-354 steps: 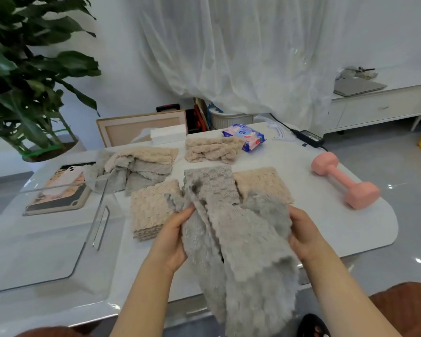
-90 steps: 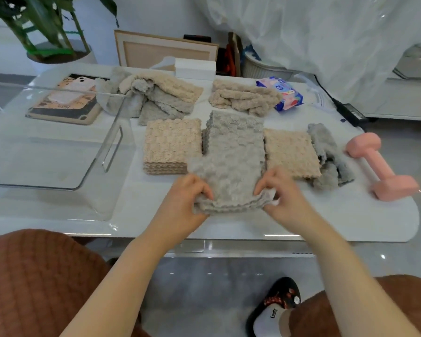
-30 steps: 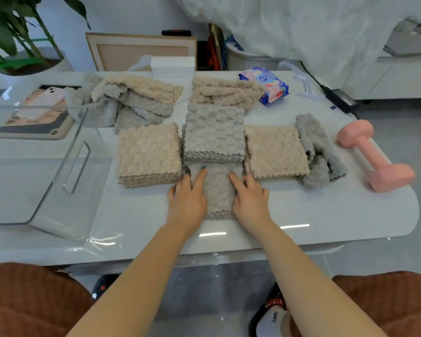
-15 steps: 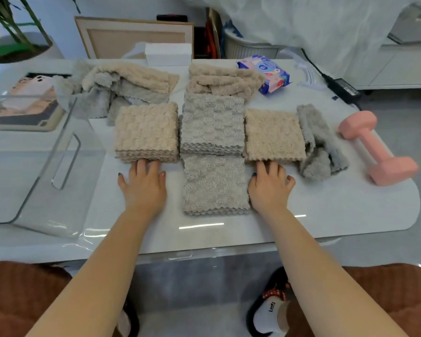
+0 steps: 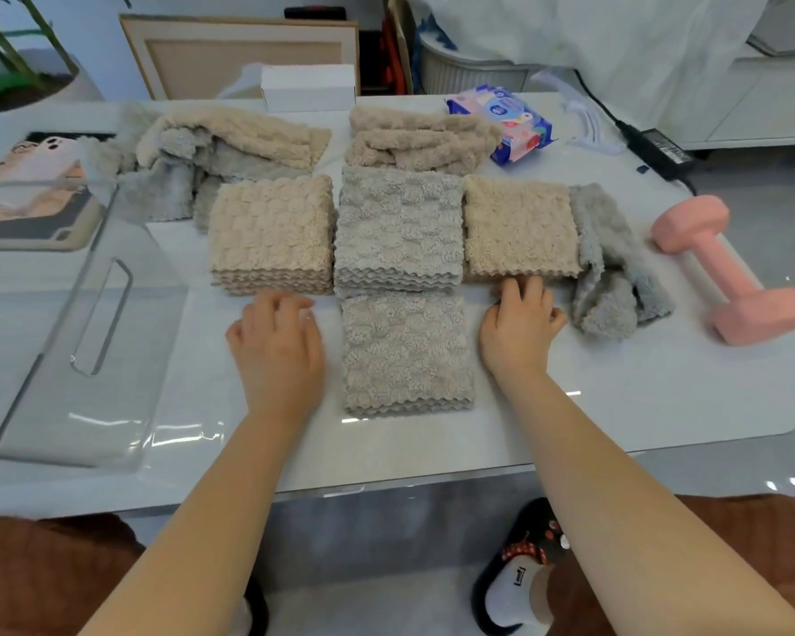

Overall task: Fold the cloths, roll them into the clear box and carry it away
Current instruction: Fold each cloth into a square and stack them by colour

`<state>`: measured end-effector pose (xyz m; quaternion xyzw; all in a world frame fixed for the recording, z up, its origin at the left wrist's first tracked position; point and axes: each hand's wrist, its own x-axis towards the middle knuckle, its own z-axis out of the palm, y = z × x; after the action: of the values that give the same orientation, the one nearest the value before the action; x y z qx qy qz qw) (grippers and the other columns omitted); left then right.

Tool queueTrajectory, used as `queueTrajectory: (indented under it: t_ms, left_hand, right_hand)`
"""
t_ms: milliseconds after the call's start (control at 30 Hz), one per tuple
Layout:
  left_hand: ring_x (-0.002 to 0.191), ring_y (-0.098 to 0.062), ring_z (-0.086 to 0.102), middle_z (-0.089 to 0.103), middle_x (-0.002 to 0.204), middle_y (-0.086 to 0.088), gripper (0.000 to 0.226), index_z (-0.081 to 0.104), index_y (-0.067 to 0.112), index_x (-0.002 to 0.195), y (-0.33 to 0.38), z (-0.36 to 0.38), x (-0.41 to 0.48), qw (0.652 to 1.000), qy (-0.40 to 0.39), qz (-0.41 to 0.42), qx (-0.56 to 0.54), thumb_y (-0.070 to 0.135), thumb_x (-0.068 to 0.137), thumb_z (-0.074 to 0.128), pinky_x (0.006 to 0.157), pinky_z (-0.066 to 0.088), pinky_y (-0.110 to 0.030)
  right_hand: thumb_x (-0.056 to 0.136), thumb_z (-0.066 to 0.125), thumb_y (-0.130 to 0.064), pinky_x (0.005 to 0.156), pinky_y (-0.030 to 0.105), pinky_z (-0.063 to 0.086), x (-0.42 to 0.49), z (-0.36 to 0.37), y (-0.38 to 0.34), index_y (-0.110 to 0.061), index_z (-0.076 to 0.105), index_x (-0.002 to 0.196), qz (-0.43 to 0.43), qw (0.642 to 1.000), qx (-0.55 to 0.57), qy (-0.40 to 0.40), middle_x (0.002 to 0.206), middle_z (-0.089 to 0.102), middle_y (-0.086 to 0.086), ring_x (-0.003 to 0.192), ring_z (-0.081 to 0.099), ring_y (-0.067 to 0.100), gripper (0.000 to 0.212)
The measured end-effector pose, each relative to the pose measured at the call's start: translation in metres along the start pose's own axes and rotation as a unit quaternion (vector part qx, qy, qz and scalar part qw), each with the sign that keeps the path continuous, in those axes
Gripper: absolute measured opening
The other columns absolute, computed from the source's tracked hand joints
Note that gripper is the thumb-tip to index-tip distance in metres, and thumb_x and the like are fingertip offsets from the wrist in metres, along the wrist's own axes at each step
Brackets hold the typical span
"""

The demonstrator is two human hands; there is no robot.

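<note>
A folded grey cloth [image 5: 407,353] lies flat on the white table between my hands. My left hand [image 5: 278,346] rests just left of it, fingers curled, holding nothing. My right hand [image 5: 519,323] sits just right of it, fingertips touching the front edge of the right beige stack [image 5: 519,224]. Behind stand a left beige stack [image 5: 271,231] and a grey stack [image 5: 398,227]. Unfolded cloths lie in a heap [image 5: 221,149] at the back left, a beige bundle [image 5: 414,142] behind the stacks, and a crumpled grey cloth [image 5: 611,263] at right. The clear box [image 5: 102,314] stands at left.
A pink dumbbell [image 5: 726,268] lies at the table's right end. A wipes packet [image 5: 506,121], a white carton [image 5: 308,87] and a power adapter [image 5: 657,146] sit along the back. A tablet with a phone [image 5: 33,185] lies behind the box. The table's front edge [image 5: 386,486] is near my knees.
The grey cloth was folded, pressed flat, then let go. Both hands slid outward to its sides; since half a second ago their fingers have curled slightly.
</note>
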<state>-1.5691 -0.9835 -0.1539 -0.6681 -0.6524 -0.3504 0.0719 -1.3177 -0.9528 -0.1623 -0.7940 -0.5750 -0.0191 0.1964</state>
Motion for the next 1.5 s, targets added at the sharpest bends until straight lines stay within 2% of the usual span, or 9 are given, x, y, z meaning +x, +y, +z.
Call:
queueTrajectory:
  t_ms: [133, 233, 467, 667, 833, 933, 1233, 1333, 1500]
  left_hand:
    - [0.137, -0.023, 0.029, 0.036, 0.149, -0.002, 0.07, 0.045, 0.03, 0.137, 0.04, 0.001, -0.025, 0.94, -0.244, 0.236, -0.032, 0.071, 0.081, 0.044, 0.108, 0.021, -0.047]
    - [0.14, -0.023, 0.029, 0.033, 0.152, 0.003, 0.074, 0.036, 0.037, 0.142, 0.053, 0.019, -0.028, 0.922, -0.311, 0.226, 0.045, 0.077, 0.08, 0.035, 0.105, 0.025, -0.061]
    - [0.146, -0.017, 0.011, 0.017, 0.158, 0.007, 0.073, 0.019, 0.041, 0.148, 0.07, 0.047, -0.002, 0.929, -0.333, 0.149, 0.063, 0.069, 0.082, 0.009, 0.111, 0.015, -0.054]
    - [0.146, -0.017, 0.01, 0.015, 0.158, 0.007, 0.072, 0.018, 0.041, 0.148, 0.074, 0.054, 0.006, 0.931, -0.318, 0.154, 0.092, 0.074, 0.084, 0.016, 0.112, -0.001, -0.058]
    - [0.136, -0.028, 0.037, 0.043, 0.146, -0.005, 0.071, 0.051, 0.021, 0.135, 0.078, 0.04, -0.011, 0.957, -0.187, 0.216, 0.052, 0.068, 0.085, 0.033, 0.111, 0.006, -0.057]
    - [0.124, -0.029, 0.051, 0.053, 0.136, -0.01, 0.059, 0.059, 0.011, 0.125, 0.082, 0.033, -0.03, 0.946, -0.182, 0.267, -0.016, 0.055, 0.093, 0.034, 0.107, 0.034, -0.05]
    - [0.124, -0.027, 0.044, 0.042, 0.139, -0.011, 0.052, 0.041, 0.014, 0.136, 0.112, 0.017, -0.057, 0.944, -0.236, 0.171, -0.156, 0.022, 0.086, 0.055, 0.102, 0.042, -0.045]
    - [0.111, -0.024, 0.051, 0.033, 0.141, -0.008, 0.068, 0.033, 0.027, 0.139, 0.141, 0.006, -0.051, 0.923, -0.268, 0.213, -0.177, 0.017, 0.082, 0.069, 0.088, 0.05, -0.036]
    - [0.092, -0.023, 0.056, 0.04, 0.124, 0.003, 0.026, 0.061, 0.02, 0.106, 0.151, 0.005, -0.045, 0.904, -0.346, 0.199, -0.155, 0.008, 0.084, 0.059, 0.075, 0.049, -0.039]
  right_hand:
    - [0.082, 0.047, -0.004, 0.083, 0.037, 0.022, -0.005, -0.004, 0.005, -0.01, 0.062, 0.097, -0.004, 0.999, 0.044, 0.005, 0.108, 0.05, 0.013, 0.104, 0.043, 0.032, 0.022]
    - [0.079, 0.048, -0.002, 0.079, 0.035, 0.02, -0.012, -0.007, 0.008, -0.011, 0.062, 0.098, -0.026, 0.999, 0.048, 0.003, 0.106, 0.053, 0.011, 0.1, 0.044, 0.03, 0.025]
    - [0.07, 0.044, -0.006, 0.093, 0.04, 0.025, -0.031, -0.02, 0.019, -0.014, 0.066, 0.094, -0.005, 0.992, 0.105, 0.064, 0.118, 0.053, 0.012, 0.113, 0.046, 0.034, 0.033]
    - [0.086, 0.05, -0.014, 0.11, 0.057, 0.005, -0.026, -0.039, 0.066, -0.024, 0.057, 0.123, 0.14, 0.99, -0.005, -0.002, 0.154, 0.022, 0.011, 0.144, 0.008, 0.032, 0.039]
    - [0.087, 0.051, -0.007, 0.099, 0.044, 0.022, -0.034, -0.049, 0.087, -0.009, 0.064, 0.111, 0.089, 0.996, -0.004, 0.014, 0.12, 0.057, 0.012, 0.118, 0.045, 0.032, 0.028]
    - [0.083, 0.052, 0.0, 0.073, 0.037, 0.036, -0.049, -0.055, 0.085, -0.001, 0.067, 0.093, 0.041, 0.992, 0.113, 0.038, 0.095, 0.061, 0.016, 0.086, 0.056, 0.036, 0.018]
    - [0.09, 0.057, -0.002, 0.064, 0.014, 0.046, -0.062, -0.128, 0.071, -0.01, 0.068, 0.097, 0.117, 0.82, 0.491, -0.269, 0.087, 0.065, 0.006, 0.077, 0.059, 0.011, 0.016]
    - [0.089, 0.059, -0.005, 0.06, 0.011, 0.045, -0.061, -0.148, 0.069, -0.008, 0.07, 0.098, 0.05, 0.835, 0.409, -0.365, 0.08, 0.066, 0.002, 0.07, 0.058, 0.006, 0.015]
    - [0.088, 0.064, -0.012, 0.064, 0.019, 0.041, -0.077, -0.136, 0.079, -0.015, 0.064, 0.106, 0.052, 0.842, 0.354, -0.405, 0.075, 0.055, -0.003, 0.068, 0.051, 0.008, 0.018]
